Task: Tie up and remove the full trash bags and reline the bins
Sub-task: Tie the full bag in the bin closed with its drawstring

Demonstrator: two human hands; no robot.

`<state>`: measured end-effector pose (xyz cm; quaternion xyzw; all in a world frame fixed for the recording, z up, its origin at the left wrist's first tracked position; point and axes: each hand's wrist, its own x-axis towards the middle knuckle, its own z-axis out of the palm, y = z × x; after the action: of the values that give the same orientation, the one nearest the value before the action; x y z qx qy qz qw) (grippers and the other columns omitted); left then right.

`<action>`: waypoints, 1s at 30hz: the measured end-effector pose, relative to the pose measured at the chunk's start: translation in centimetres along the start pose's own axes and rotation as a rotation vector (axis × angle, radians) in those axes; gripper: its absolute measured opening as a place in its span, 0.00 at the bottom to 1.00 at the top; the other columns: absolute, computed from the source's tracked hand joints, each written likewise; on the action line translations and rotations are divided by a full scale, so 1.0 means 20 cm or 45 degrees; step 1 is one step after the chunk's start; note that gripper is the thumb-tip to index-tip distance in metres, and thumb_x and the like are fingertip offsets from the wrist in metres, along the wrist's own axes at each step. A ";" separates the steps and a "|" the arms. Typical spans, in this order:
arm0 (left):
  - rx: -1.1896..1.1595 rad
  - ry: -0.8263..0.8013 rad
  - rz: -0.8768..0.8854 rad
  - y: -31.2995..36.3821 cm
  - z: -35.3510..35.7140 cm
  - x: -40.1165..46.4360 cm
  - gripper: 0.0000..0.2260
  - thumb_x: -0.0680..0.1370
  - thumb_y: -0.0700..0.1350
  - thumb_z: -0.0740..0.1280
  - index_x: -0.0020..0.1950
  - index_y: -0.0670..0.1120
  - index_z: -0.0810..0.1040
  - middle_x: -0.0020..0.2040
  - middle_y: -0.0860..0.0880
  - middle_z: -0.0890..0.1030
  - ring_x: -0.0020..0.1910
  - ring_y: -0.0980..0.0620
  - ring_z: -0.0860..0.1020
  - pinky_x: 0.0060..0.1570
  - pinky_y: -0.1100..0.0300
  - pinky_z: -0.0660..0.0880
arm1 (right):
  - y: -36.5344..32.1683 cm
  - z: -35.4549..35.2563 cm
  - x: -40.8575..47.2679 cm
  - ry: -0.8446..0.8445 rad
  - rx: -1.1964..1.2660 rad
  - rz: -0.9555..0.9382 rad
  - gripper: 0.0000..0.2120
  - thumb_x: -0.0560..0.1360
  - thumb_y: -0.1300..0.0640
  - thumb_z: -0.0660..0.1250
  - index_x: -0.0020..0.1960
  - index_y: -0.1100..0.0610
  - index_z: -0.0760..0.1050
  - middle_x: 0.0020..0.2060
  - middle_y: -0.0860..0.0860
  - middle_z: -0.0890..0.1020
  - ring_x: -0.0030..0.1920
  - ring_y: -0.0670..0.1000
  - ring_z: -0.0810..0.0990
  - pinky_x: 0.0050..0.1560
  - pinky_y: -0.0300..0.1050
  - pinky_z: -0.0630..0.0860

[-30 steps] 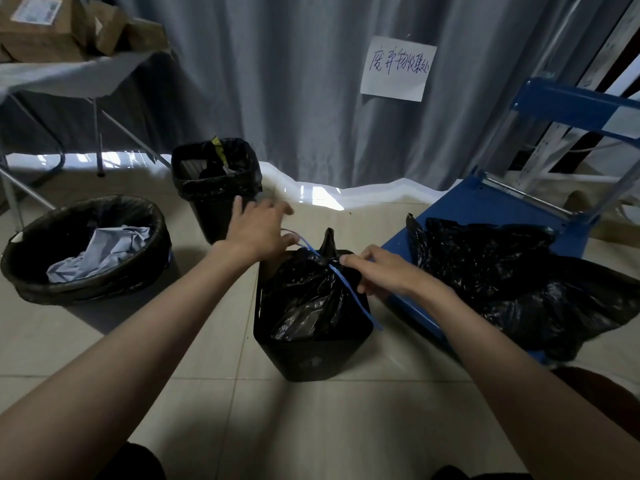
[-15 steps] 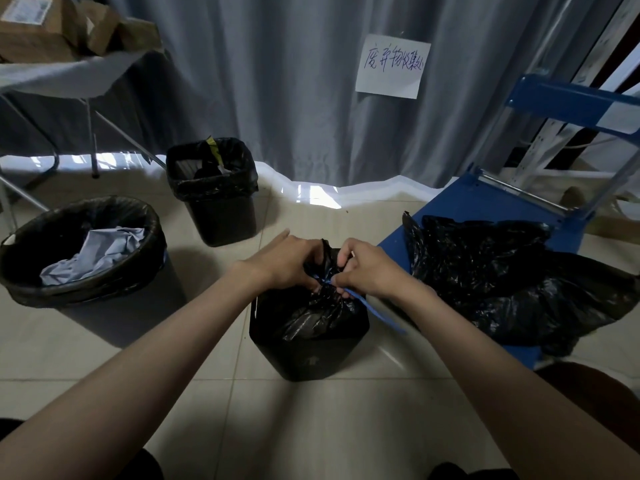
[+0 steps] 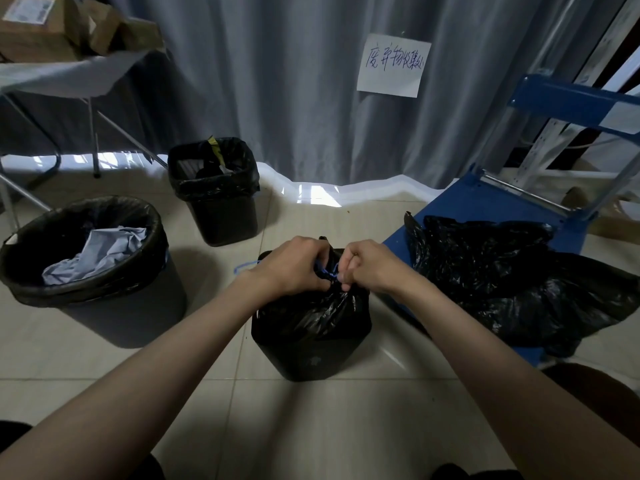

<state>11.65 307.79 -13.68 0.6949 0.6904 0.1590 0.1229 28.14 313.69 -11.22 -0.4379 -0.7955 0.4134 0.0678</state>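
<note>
A small black bin [image 3: 311, 355] stands on the floor right in front of me, its black trash bag [image 3: 311, 311] gathered to a neck at the top. A thin blue drawstring [image 3: 327, 271] wraps that neck, and a loop of it sticks out to the left. My left hand [image 3: 294, 265] and my right hand [image 3: 370, 266] meet over the neck, and each pinches the drawstring with curled fingers. A round lined bin [image 3: 20, 282] with grey crumpled paper sits at the left. A square lined bin [image 3: 225, 216] with rubbish stands behind it.
Loose black bags [image 3: 512, 275] lie heaped on a blue cart deck [image 3: 460, 206] to my right. A grey curtain [image 3: 277, 81] with a handwritten paper sign [image 3: 393, 65] closes the back. A folding table [image 3: 52, 77] with cardboard boxes stands at the far left.
A second ago my hands were apart, drawing the blue string out to the right. They have since come together over the bag's neck, and the string now wraps it closely.
</note>
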 end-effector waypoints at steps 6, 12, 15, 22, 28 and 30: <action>0.267 0.189 -0.163 0.05 -0.01 -0.03 0.18 0.68 0.65 0.70 0.40 0.51 0.75 0.39 0.50 0.79 0.41 0.46 0.78 0.36 0.58 0.66 | -0.07 0.00 -0.03 -0.126 0.216 -0.055 0.06 0.76 0.70 0.62 0.46 0.60 0.73 0.33 0.58 0.83 0.30 0.48 0.78 0.31 0.38 0.74; 0.377 0.147 -0.252 0.03 0.01 -0.04 0.17 0.73 0.62 0.67 0.46 0.49 0.80 0.45 0.44 0.81 0.47 0.41 0.80 0.40 0.57 0.67 | -0.07 -0.02 -0.04 -0.303 0.332 -0.058 0.10 0.78 0.68 0.58 0.50 0.64 0.77 0.41 0.61 0.86 0.38 0.51 0.83 0.42 0.41 0.80; 0.194 0.046 -0.272 -0.01 -0.04 -0.02 0.16 0.70 0.62 0.71 0.38 0.50 0.75 0.42 0.48 0.80 0.45 0.44 0.79 0.39 0.56 0.71 | -0.04 -0.05 -0.03 -0.282 0.519 -0.116 0.11 0.79 0.68 0.57 0.52 0.65 0.78 0.46 0.60 0.86 0.46 0.51 0.84 0.51 0.42 0.81; -0.290 -0.001 -0.172 -0.07 -0.20 -0.02 0.09 0.74 0.54 0.73 0.39 0.49 0.84 0.25 0.58 0.75 0.27 0.62 0.72 0.31 0.67 0.67 | 0.02 -0.05 -0.01 -0.083 0.802 -0.158 0.07 0.78 0.64 0.66 0.52 0.66 0.80 0.43 0.58 0.84 0.39 0.46 0.79 0.41 0.34 0.76; -0.210 0.104 -0.274 -0.07 -0.13 -0.03 0.13 0.74 0.53 0.73 0.34 0.47 0.81 0.27 0.52 0.74 0.30 0.55 0.72 0.33 0.60 0.67 | 0.00 0.00 0.01 0.098 0.945 -0.238 0.09 0.80 0.63 0.64 0.49 0.61 0.84 0.47 0.53 0.86 0.50 0.47 0.82 0.53 0.39 0.78; -0.087 0.127 -0.330 -0.05 -0.10 -0.04 0.11 0.74 0.55 0.72 0.36 0.49 0.81 0.32 0.52 0.78 0.37 0.52 0.76 0.35 0.60 0.68 | 0.01 0.02 0.01 0.042 0.952 -0.247 0.09 0.80 0.64 0.63 0.47 0.62 0.83 0.45 0.56 0.86 0.50 0.50 0.84 0.50 0.38 0.78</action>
<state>9.88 306.92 -12.20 0.5866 0.7738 0.1995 0.1314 27.96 313.63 -11.67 -0.3123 -0.6265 0.6592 0.2744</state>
